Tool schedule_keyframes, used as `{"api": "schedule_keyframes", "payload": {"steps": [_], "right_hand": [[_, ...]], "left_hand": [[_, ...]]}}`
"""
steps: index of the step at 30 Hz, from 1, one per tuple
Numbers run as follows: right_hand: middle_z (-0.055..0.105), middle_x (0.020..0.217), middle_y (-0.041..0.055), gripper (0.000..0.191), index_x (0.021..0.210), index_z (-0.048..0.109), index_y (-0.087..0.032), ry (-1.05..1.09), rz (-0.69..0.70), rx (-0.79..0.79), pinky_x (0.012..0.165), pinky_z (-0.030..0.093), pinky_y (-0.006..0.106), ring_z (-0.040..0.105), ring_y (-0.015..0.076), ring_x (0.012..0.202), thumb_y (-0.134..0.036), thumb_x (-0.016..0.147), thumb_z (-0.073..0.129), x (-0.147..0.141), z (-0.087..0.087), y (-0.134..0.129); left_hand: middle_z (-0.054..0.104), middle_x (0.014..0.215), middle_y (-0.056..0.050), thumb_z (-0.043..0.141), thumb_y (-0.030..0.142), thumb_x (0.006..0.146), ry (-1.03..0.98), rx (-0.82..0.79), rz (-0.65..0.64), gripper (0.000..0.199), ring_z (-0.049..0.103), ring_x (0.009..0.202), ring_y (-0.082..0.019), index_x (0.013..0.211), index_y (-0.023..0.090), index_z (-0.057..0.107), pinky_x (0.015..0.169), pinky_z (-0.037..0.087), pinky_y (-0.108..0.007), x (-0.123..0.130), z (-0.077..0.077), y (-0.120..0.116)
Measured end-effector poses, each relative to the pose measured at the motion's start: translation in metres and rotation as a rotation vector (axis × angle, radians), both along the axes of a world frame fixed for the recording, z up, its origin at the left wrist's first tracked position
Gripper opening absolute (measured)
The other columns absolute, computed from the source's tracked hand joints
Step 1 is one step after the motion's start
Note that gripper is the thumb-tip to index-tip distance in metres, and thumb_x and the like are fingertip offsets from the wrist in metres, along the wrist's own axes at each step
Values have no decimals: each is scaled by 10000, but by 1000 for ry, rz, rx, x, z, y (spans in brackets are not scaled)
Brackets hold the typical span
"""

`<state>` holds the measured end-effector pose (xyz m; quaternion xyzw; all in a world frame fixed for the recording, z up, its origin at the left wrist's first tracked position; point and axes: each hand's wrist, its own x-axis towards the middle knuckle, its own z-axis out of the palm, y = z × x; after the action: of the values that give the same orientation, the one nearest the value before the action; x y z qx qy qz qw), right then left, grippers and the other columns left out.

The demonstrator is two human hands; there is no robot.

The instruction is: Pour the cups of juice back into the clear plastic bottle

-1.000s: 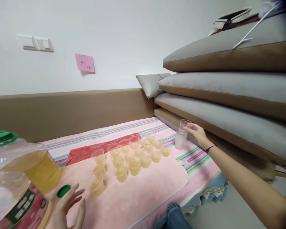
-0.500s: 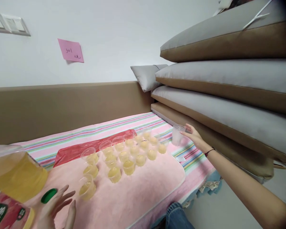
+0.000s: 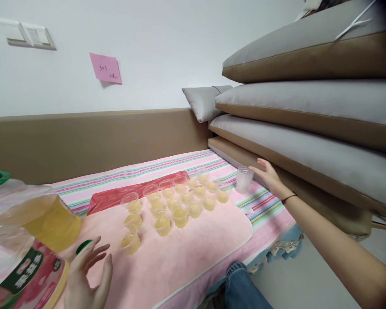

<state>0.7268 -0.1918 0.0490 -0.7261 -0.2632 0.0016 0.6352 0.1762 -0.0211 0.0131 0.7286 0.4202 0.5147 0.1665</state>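
My right hand (image 3: 270,176) is open, its fingers spread just right of a stack of clear plastic cups (image 3: 244,180) on the striped cloth. At the lower left my left hand (image 3: 89,274) is open with nothing in it, beside a green cap (image 3: 83,246). Several clear cups of yellow liquid (image 3: 162,225) stand in rows on the pink mat (image 3: 186,249). Left of my left hand lies a large bottle with a red label (image 3: 35,279), and behind it a large container of yellow liquid (image 3: 56,221).
A red plastic sheet (image 3: 116,198) lies behind the cups. Thick grey and brown cushions (image 3: 302,103) are stacked at the right. A padded brown board (image 3: 93,141) runs along the wall. My knee (image 3: 242,285) shows at the bottom.
My right hand has let go of the cup stack and moved slightly up and away from it. The view has shifted left, showing more of the bottles.
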Motion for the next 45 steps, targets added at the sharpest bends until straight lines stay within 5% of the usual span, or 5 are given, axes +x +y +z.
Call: {"api": "schedule_keyframes", "payload": {"steps": [5,20,29,38,45], "right_hand": [[570,1426,100,602,1232,601,-272,-70,24,173,1170,361,477,474,307,1383,-555,720,743,-63,2,-11],[777,888,99,301,849,714,-196,152,524,-8,809,575,406,732,261,830,-424,653,721,-271,-80,50],[738,1145,180,499,1079,668,-143,66,334,-141,826,559,439,728,257,772,-409,657,655,-284,-94,71],[712,1207,229,492,1129,682,-101,-56,306,-394,990,504,472,660,364,1170,-379,724,644,-289,-91,71],[781,927,138,406,1068,699,-110,21,461,-365,746,564,368,745,255,722,-367,770,599,-312,-82,59]], "left_hand": [[636,1179,-147,648,449,769,-32,1,30,634,685,960,-296,1314,167,488,895,575,-525,-3,-1,0],[580,1221,-113,837,364,502,-235,-452,-90,822,612,1093,-307,1190,257,400,1000,465,-570,18,-43,14],[642,1189,-107,832,326,589,-267,-443,-79,706,648,1102,-272,1167,238,438,1003,485,-516,29,-51,19],[658,1195,-123,813,243,626,-283,-496,-57,553,659,1101,-266,1095,212,522,1002,495,-464,35,-53,16],[658,1196,-124,813,221,629,-340,-532,-43,526,665,1091,-259,1070,205,527,981,505,-437,37,-52,12]]}}
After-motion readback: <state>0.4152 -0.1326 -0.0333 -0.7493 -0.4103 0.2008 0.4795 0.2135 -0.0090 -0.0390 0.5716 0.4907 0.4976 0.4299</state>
